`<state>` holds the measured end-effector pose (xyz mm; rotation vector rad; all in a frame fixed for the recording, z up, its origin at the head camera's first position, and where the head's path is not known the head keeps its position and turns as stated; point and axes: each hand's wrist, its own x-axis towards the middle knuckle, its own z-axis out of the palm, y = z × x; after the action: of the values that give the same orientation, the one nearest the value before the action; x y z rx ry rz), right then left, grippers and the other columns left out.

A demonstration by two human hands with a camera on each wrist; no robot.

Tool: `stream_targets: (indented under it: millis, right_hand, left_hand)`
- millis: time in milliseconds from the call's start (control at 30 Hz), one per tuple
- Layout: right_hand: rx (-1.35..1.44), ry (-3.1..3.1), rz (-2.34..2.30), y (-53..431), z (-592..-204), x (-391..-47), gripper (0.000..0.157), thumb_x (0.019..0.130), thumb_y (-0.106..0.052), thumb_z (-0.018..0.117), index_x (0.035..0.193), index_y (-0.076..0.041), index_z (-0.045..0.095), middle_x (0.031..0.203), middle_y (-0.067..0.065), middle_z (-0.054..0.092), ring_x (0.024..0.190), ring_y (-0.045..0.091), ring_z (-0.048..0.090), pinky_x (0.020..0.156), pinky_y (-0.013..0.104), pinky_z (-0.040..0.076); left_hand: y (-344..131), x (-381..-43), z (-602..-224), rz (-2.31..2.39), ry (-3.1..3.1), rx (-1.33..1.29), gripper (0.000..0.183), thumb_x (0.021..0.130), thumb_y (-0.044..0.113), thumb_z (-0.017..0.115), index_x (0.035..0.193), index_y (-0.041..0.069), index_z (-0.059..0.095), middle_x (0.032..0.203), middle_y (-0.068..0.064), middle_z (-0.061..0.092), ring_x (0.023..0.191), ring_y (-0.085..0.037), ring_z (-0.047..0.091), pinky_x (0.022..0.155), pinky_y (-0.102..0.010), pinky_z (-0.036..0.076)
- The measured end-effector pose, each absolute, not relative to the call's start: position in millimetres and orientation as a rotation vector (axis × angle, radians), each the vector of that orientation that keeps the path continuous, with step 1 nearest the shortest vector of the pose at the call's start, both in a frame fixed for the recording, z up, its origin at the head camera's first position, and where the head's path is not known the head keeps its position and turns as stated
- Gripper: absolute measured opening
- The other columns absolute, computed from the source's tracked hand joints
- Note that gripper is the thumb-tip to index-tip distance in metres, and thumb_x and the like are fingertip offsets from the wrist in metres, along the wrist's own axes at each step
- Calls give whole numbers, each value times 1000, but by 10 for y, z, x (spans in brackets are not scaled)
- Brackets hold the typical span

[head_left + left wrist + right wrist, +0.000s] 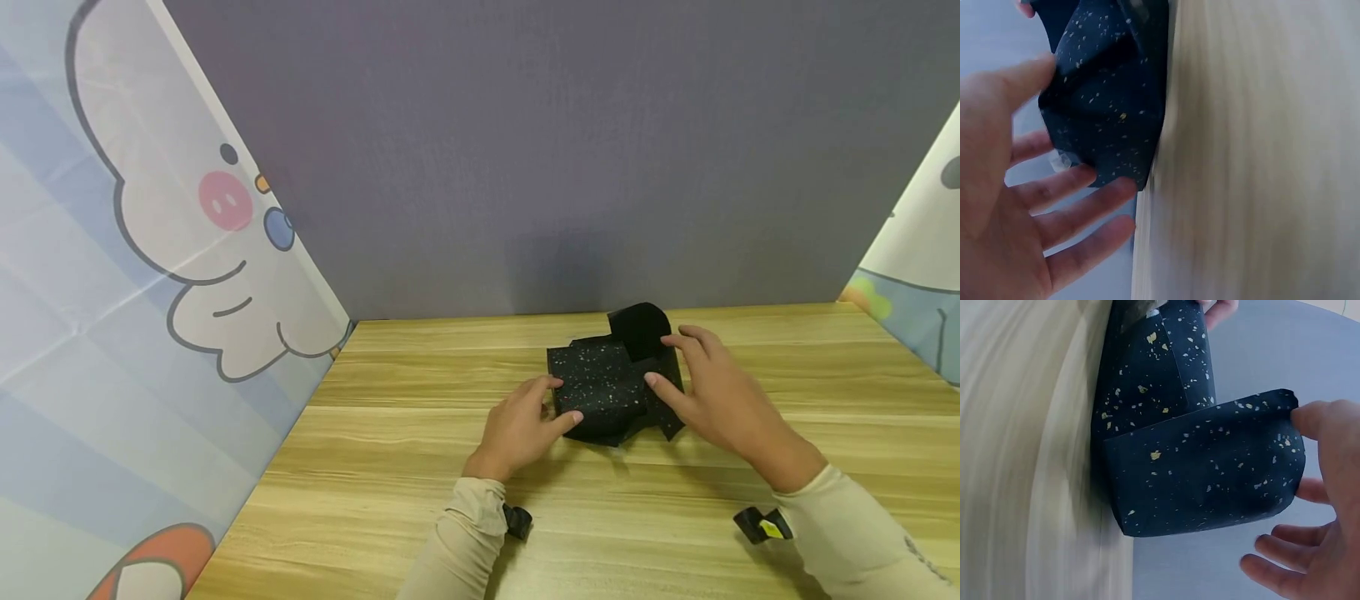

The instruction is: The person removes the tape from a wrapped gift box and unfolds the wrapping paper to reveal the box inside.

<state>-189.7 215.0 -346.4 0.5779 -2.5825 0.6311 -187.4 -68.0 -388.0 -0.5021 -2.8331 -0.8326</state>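
Note:
A parcel-like bundle of black wrapping paper (596, 379) with pale and gold flecks lies on the wooden table. Its contents are hidden. At its left end, my left hand (521, 427) touches the paper with thumb and fingertips, the fingers spread and only slightly bent in the left wrist view. My right hand (723, 400) is at the right end, where a loose flap (1210, 469) sticks up. The right thumb lies on one side of the flap's end and the index finger passes behind it, with the other fingers loose.
The table (360, 492) runs back to a grey panel (570, 167). Sheets with cartoon prints (135, 333) hang at the left and right sides. A strip of clear tape (1141, 312) shows on the paper in the right wrist view.

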Motion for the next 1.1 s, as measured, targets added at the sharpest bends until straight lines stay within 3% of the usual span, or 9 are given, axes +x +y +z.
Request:
stream_targets:
  millis: [233, 533, 633, 700, 833, 967, 1100]
  right_hand:
    - [474, -2562, 646, 2205, -3372, -1918, 63, 96, -43, 65, 129, 10, 56, 143, 31, 43, 128, 52, 41, 98, 67, 36]
    - [568, -2436, 624, 2268, -3329, -1928, 26, 90, -14, 64, 109, 3, 69, 141, 22, 53, 125, 46, 47, 96, 60, 40]
    - [607, -2379, 620, 2269, -3331, -1924, 19, 87, -5, 62, 103, 0, 71, 135, 17, 60, 121, 41, 54, 88, 51, 44]
    - [639, -2339, 612, 2277, -3337, -1926, 20, 85, 0, 59, 101, -2, 72, 130, 14, 64, 116, 37, 59, 80, 39, 44]
    - [674, -2314, 609, 2309, -3352, -1925, 28, 83, 6, 54, 100, -5, 73, 120, 11, 69, 101, 29, 65, 70, 24, 35]
    - [618, -2373, 594, 2353, -3329, -1918, 24, 84, 4, 55, 99, -4, 73, 105, 12, 71, 77, 22, 59, 65, 30, 40]
    - [540, -2495, 568, 2425, -3279, -1914, 15, 87, -6, 62, 98, 0, 71, 98, 19, 70, 73, 29, 60, 68, 48, 50]
  left_hand:
    - [-670, -1873, -3880, -773, -2848, -478, 56, 96, 58, 59, 142, 26, 54, 135, 1, 60, 94, -7, 63, 77, -36, 52]
    - [-689, -1870, -3876, -795, -2865, -444, 57, 97, 56, 59, 146, 27, 51, 142, 2, 56, 99, -8, 65, 82, -40, 53]
    - [-684, -1869, -3878, -800, -2858, -440, 57, 97, 56, 59, 145, 28, 51, 141, 2, 57, 99, -7, 65, 81, -39, 53]
    - [-678, -1869, -3880, -806, -2854, -439, 57, 96, 56, 59, 145, 28, 52, 142, 2, 57, 99, -8, 65, 81, -39, 53]
    - [-667, -1870, -3892, -811, -2852, -439, 57, 96, 57, 59, 145, 28, 51, 142, 2, 56, 99, -9, 66, 82, -40, 53]
    - [-662, -1874, -3902, -804, -2849, -441, 57, 97, 57, 58, 145, 28, 52, 142, 1, 56, 99, -9, 65, 82, -40, 53]
    - [-657, -1881, -3912, -799, -2846, -443, 57, 97, 57, 59, 145, 28, 52, 142, 2, 56, 98, -8, 65, 82, -40, 53]
